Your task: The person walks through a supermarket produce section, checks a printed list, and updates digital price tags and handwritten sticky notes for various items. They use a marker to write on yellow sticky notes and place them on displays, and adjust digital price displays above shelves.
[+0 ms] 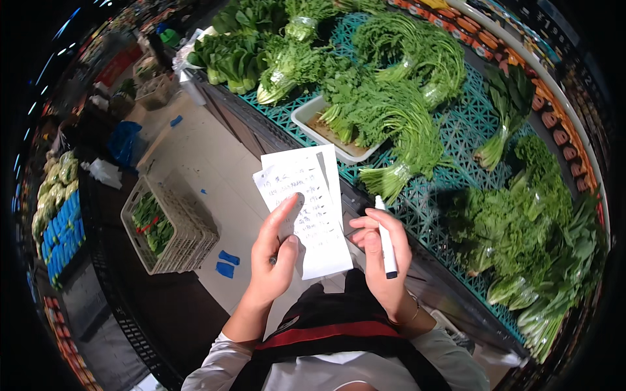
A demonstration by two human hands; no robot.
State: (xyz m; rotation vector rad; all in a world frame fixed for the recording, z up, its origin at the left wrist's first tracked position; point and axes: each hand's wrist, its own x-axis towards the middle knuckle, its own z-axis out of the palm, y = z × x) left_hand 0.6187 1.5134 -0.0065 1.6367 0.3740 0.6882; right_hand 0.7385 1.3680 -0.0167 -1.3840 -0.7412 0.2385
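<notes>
My left hand (276, 249) grips a small stack of white paper sheets (318, 234), index finger and thumb lying on the top one. Handwritten lines and tick marks cover that sheet. A small dark round end of something shows by the left thumb; what it belongs to is hidden. In my right hand (386, 249), just beside the papers, is a white marker pen (386, 239) held between thumb and fingers, its black end pointing towards me. Beyond the papers, a white plastic tray (305, 117) with brownish liquid holds the stems of bundled leafy greens (342, 107).
A display stand with green plastic lattice mats (464, 127) runs diagonally on the right, bearing lettuce (513, 220) and other greens. On the floor to the left stand stacked plastic crates (188, 239) with greens inside. Blue scraps (226, 269) lie nearby. Another produce stand (112, 313) curves along the left.
</notes>
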